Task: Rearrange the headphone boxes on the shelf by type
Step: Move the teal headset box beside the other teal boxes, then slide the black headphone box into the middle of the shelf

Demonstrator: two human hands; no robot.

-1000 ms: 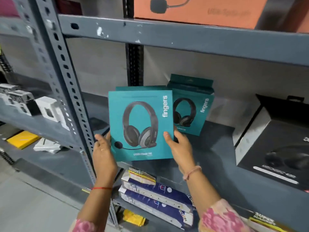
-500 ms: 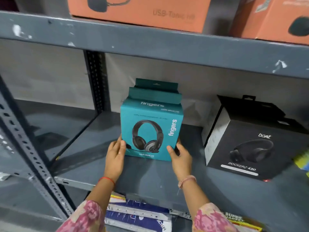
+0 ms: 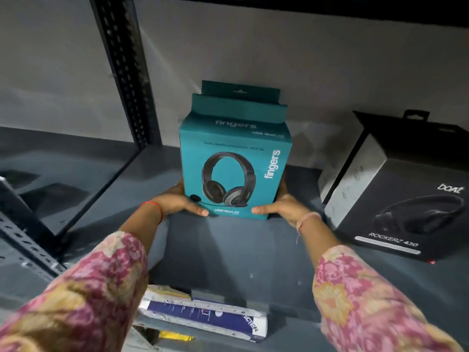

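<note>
On grey shelf point(image 3: 228, 255), L hand point(image 3: 177, 203) & R hand point(image 3: 281, 207) fingers clasp upright teal box point(image 3: 233, 174) btm corners.

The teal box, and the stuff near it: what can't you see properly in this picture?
Head view only:
- Teal box: a second teal box stands behind it, hidden but for its top.
- Left hand and right hand: fingers go behind the box sides.
- Black box: cut off by the right edge.
- Small line above the printed headset: blurred.
- Blue-and-white packs below: covered by the shelf.
</note>
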